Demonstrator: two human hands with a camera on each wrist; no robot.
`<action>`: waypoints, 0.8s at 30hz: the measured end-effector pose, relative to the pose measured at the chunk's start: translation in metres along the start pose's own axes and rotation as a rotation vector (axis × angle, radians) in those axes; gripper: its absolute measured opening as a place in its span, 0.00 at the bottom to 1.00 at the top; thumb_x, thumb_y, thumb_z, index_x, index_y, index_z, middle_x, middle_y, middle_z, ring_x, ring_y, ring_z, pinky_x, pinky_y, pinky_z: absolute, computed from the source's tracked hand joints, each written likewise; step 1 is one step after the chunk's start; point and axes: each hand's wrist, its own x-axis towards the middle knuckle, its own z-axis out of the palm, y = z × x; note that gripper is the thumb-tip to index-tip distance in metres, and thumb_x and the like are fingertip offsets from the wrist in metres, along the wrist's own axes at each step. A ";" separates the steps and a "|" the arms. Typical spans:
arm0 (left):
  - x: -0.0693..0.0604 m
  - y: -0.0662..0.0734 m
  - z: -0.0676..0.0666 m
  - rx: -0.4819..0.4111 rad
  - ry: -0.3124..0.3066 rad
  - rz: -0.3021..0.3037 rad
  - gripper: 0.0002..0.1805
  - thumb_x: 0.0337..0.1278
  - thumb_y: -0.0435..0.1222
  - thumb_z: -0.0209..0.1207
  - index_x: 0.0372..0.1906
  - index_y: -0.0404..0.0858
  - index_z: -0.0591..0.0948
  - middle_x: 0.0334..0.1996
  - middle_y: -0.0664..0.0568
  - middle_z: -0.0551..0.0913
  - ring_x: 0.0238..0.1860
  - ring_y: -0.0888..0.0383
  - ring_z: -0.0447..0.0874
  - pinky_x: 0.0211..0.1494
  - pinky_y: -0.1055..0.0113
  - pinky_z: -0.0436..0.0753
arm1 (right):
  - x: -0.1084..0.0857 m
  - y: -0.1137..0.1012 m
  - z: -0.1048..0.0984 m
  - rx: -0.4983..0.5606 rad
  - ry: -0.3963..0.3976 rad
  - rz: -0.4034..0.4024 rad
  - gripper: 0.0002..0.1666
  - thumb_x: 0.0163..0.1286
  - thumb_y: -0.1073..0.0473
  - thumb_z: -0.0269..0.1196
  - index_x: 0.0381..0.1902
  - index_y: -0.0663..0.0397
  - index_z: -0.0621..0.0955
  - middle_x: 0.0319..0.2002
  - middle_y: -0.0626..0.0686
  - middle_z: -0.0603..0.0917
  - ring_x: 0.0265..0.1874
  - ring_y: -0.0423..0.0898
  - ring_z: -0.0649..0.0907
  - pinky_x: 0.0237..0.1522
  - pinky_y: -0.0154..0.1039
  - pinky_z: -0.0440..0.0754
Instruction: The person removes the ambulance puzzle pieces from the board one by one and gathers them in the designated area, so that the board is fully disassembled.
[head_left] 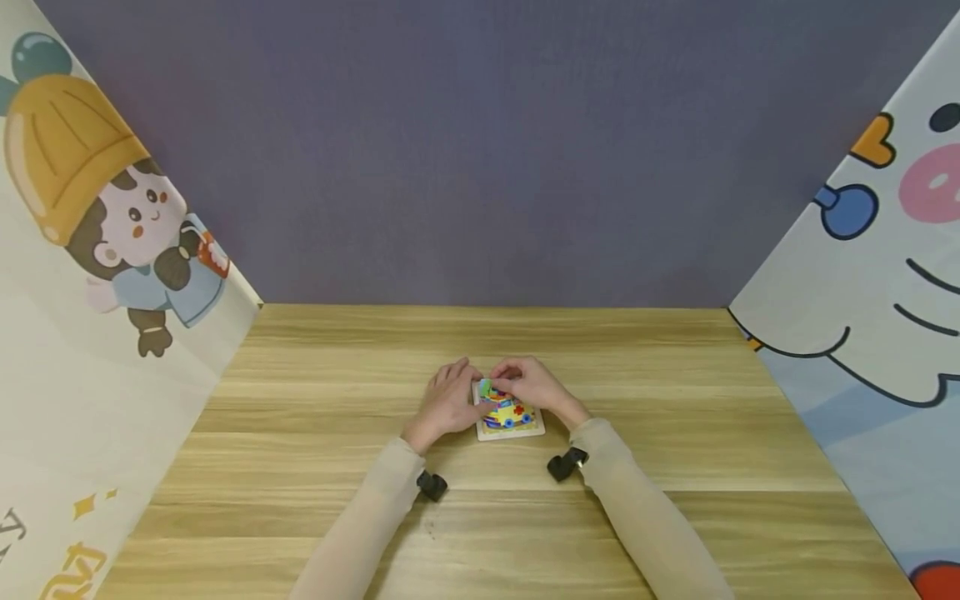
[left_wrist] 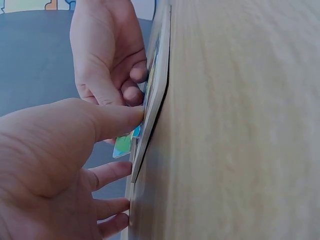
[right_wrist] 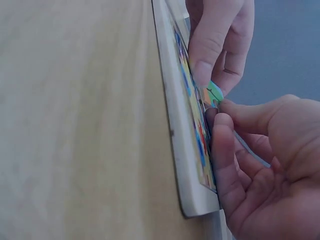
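Progress looks well advanced in the head view: a small, pale-rimmed rectangular puzzle board (head_left: 512,436) lies near the middle of the light wood-grained desk (head_left: 337,367), and most of its visible face is filled by a colourful picture of a yellow vehicle with a red cross and blue wheels. Part of that face is covered, so whether every other place is filled cannot be told. What seems left is the flat, bright green piece (head_left: 485,386) at the board's far left corner. The left hand (head_left: 448,403) lies along the left side with its thumb reaching over the picture, while the right hand (head_left: 536,385) comes across the far edge to the green piece. From the left wrist, the green piece stands tilted out from the board's face, evidently not seated flat; the left hand is spread, its thumb pressing on the board near the edge and its other fingers extended apart about the corner, the nearest one seemingly touching the rim. From the right wrist, the right hand's thumb and forefinger appear to pinch the green piece, nearly closed on it, with the remaining fingers curled; the exact contact is partly hidden behind the fingertips.
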 end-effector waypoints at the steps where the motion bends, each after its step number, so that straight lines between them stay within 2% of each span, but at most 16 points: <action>1: 0.000 0.000 0.000 0.002 0.002 0.001 0.32 0.66 0.51 0.68 0.66 0.36 0.77 0.82 0.33 0.62 0.82 0.33 0.56 0.86 0.35 0.53 | -0.001 -0.001 0.000 0.017 0.001 0.010 0.11 0.79 0.58 0.65 0.51 0.57 0.88 0.43 0.55 0.90 0.35 0.42 0.86 0.38 0.36 0.86; 8: 0.000 0.003 0.001 0.000 0.003 -0.012 0.33 0.67 0.53 0.67 0.66 0.36 0.76 0.82 0.32 0.61 0.83 0.33 0.55 0.86 0.36 0.52 | -0.003 0.000 -0.001 0.106 0.002 0.066 0.13 0.79 0.58 0.65 0.54 0.59 0.87 0.43 0.57 0.89 0.31 0.43 0.85 0.34 0.35 0.86; 17: 0.000 0.002 0.003 0.017 -0.011 -0.011 0.39 0.63 0.58 0.70 0.68 0.37 0.75 0.82 0.34 0.61 0.83 0.34 0.55 0.86 0.36 0.53 | -0.003 0.006 -0.004 0.148 0.004 0.087 0.14 0.80 0.56 0.65 0.54 0.58 0.88 0.34 0.54 0.89 0.29 0.41 0.85 0.32 0.33 0.87; 24: 0.000 0.002 0.001 0.017 -0.014 -0.018 0.38 0.62 0.56 0.71 0.67 0.37 0.75 0.83 0.34 0.61 0.83 0.34 0.55 0.86 0.37 0.53 | -0.004 0.008 -0.009 0.174 -0.007 0.075 0.14 0.80 0.57 0.65 0.54 0.59 0.88 0.36 0.53 0.89 0.30 0.42 0.86 0.33 0.34 0.88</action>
